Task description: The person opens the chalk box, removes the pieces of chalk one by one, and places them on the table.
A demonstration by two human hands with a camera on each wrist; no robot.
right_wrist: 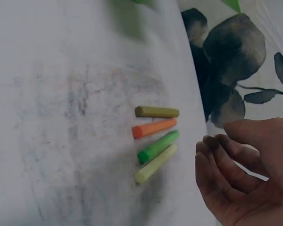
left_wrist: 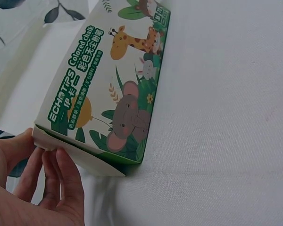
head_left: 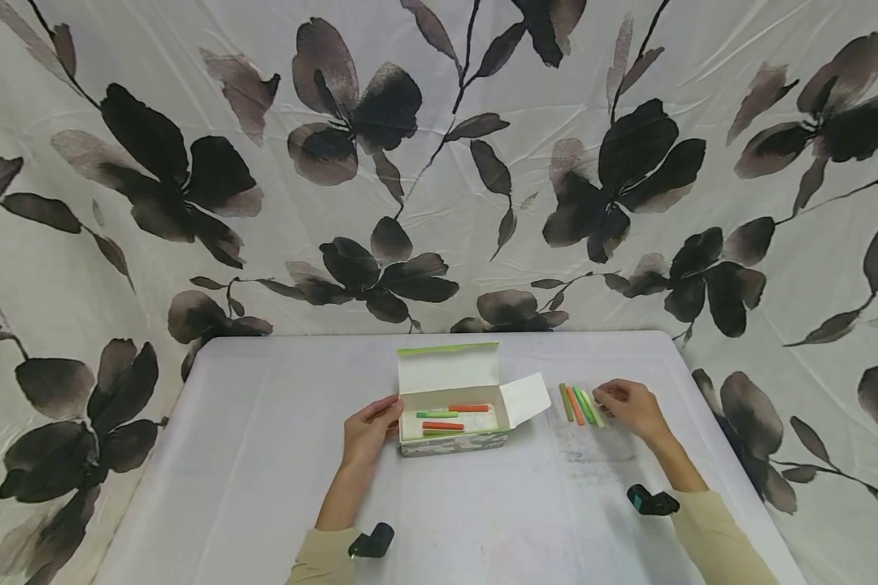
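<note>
On worktop [head_left: 256, 471], L grip [head_left: 370, 432] pinches chalk box [head_left: 449, 444] end while R grip [head_left: 632, 409], empty, hovers by 4 chalk sticks [right_wrist: 154, 128], where overreach, e.g. sideways nudge, may roll them.

The floral backdrop [head_left: 468, 211] is showing black-and-mauve blooms on white. The colored chalk box [left_wrist: 99, 89] is displaying green lettering and cartoon animals. Four loose chalk sticks [right_wrist: 158, 147] are showing olive, orange, green and pale lime.

In the head view's lower middle, a white counter [head_left: 263, 487] carries an open chalk box [head_left: 454, 444] and, right of it, four chalk sticks [head_left: 584, 406] near grey smudges [head_left: 593, 455].
</note>
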